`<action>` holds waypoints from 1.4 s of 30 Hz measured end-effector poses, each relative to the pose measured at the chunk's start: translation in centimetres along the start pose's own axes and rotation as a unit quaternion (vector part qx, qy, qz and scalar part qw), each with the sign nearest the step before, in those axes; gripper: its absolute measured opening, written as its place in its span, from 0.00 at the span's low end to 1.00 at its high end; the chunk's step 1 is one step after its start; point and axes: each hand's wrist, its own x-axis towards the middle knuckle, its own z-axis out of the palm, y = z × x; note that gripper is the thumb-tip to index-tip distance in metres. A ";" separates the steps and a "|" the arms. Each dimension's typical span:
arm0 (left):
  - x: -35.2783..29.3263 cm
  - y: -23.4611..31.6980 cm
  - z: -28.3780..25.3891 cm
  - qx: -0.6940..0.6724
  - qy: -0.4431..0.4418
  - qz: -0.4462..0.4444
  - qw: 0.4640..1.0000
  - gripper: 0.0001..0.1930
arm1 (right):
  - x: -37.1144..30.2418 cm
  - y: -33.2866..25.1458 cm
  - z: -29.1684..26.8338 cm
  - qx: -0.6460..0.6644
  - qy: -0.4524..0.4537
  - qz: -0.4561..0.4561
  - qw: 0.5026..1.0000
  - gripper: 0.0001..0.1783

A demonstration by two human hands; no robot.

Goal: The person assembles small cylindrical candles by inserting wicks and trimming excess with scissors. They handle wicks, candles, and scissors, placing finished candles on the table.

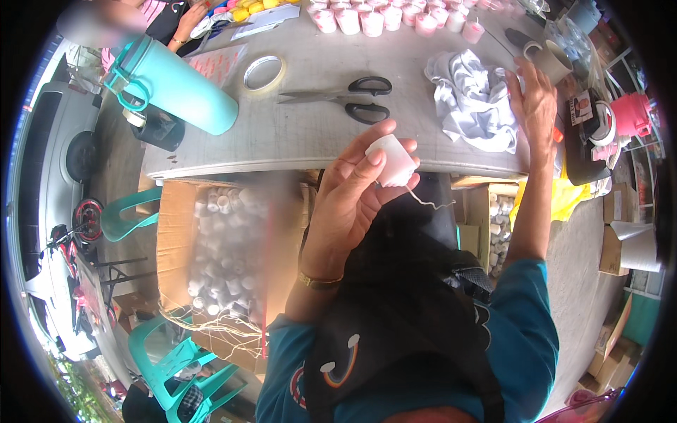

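In front of me my left hand [363, 169] is closed around a small pale pink votive candle [393, 161]. A loose wick [431, 204] trails from its lower end. My right hand [534, 99] reaches over the right part of the table, fingers stretched out, between a crumpled white cloth [474, 102] and a beige mug [550, 63]. Whether its fingertips touch the mug or the cloth I cannot tell. Black-handled scissors [338, 97] lie beyond my left hand, beside a roll of tape [264, 73].
Rows of pink-and-white candles [371, 22] stand at the table's far side. A turquoise bottle [180, 88] leans at the left. Below the edge, a cardboard box [176, 247] holds many white candles. Another person's hand [189, 22] rests at the far left.
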 end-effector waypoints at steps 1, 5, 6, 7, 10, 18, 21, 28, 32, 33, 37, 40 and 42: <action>0.1 0.0 -0.2 -0.014 -0.001 -0.006 1.000 0.24 | 0.1 -0.8 -0.8 -0.021 0.033 -0.011 0.999 0.12; 0.5 -0.4 -0.8 -0.063 -0.025 -0.030 0.997 0.25 | -0.8 -6.2 -5.0 0.229 -0.087 0.181 0.952 0.09; 0.5 -0.6 -1.0 -0.064 -0.029 -0.032 0.997 0.26 | -1.3 -7.6 -5.9 0.331 -0.122 0.188 0.917 0.08; 0.6 -0.7 -1.1 -0.064 -0.035 -0.032 0.997 0.27 | -1.6 -8.7 -6.4 0.438 -0.147 0.163 0.872 0.08; 0.6 -1.1 -1.2 -0.060 -0.051 -0.034 0.996 0.29 | -2.1 -11.3 -6.8 0.521 -0.210 0.103 0.821 0.08; -0.2 -1.1 -1.2 0.003 -0.017 -0.040 0.999 0.30 | -2.5 -14.3 -6.1 0.654 -0.265 0.101 0.701 0.11; -0.4 -1.2 -1.0 0.064 -0.010 -0.032 0.997 0.31 | -2.6 -14.2 -6.1 0.639 -0.273 0.058 0.717 0.10; -0.6 -1.4 -0.7 0.171 -0.007 -0.008 0.985 0.32 | -3.2 -14.0 -6.3 0.655 -0.294 0.065 0.693 0.11; -0.5 -1.0 -0.6 0.197 -0.012 0.026 0.980 0.31 | -4.3 -14.0 -6.8 0.635 -0.271 0.173 0.703 0.08; -0.5 -1.0 -0.6 0.191 -0.003 0.050 0.980 0.30 | -4.7 -13.8 -7.5 0.616 -0.299 0.225 0.693 0.08; -0.2 -1.0 -0.6 0.063 -0.012 0.106 0.992 0.27 | -6.3 -15.6 -7.9 0.549 -0.267 0.177 0.772 0.08; 0.2 -1.2 -0.9 -0.108 -0.051 0.087 0.989 0.25 | -7.5 -17.4 -8.5 0.560 -0.292 0.178 0.755 0.08; 0.2 -1.4 -0.9 -0.160 -0.036 0.068 0.984 0.25 | -7.7 -17.8 -8.3 0.571 -0.304 0.176 0.742 0.08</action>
